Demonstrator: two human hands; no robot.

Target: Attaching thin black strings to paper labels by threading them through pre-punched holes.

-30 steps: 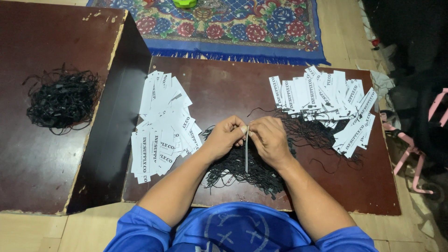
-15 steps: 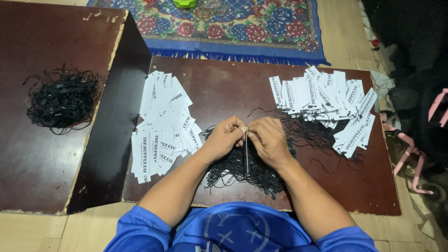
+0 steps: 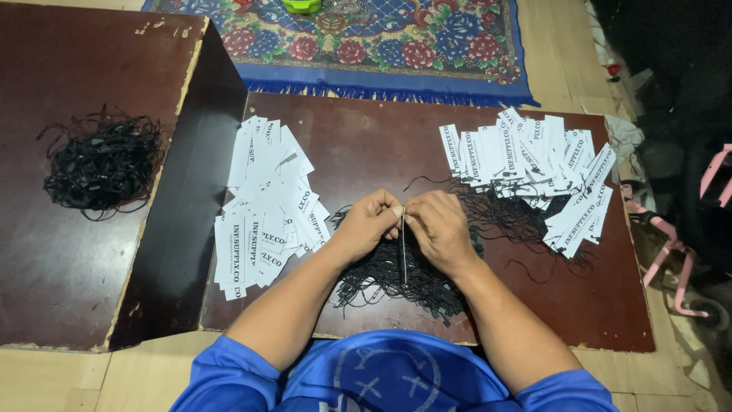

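My left hand [image 3: 370, 223] and my right hand [image 3: 438, 229] meet at the middle of the low brown table [image 3: 366, 145], fingertips pinched together on the top of a white paper tag [image 3: 403, 248] seen edge-on. The tag hangs down between the hands over a heap of black strings [image 3: 404, 278]. A spread of white printed tags [image 3: 267, 206] lies just left of my left hand. A second spread of white tags with black strings attached [image 3: 534, 172] lies to the right of my right hand.
A taller brown table [image 3: 46, 252] on the left carries another bundle of black strings [image 3: 103, 160]. A patterned blue rug [image 3: 381, 46] lies beyond the table. A pink frame [image 3: 679, 259] and dark clutter stand at the right edge.
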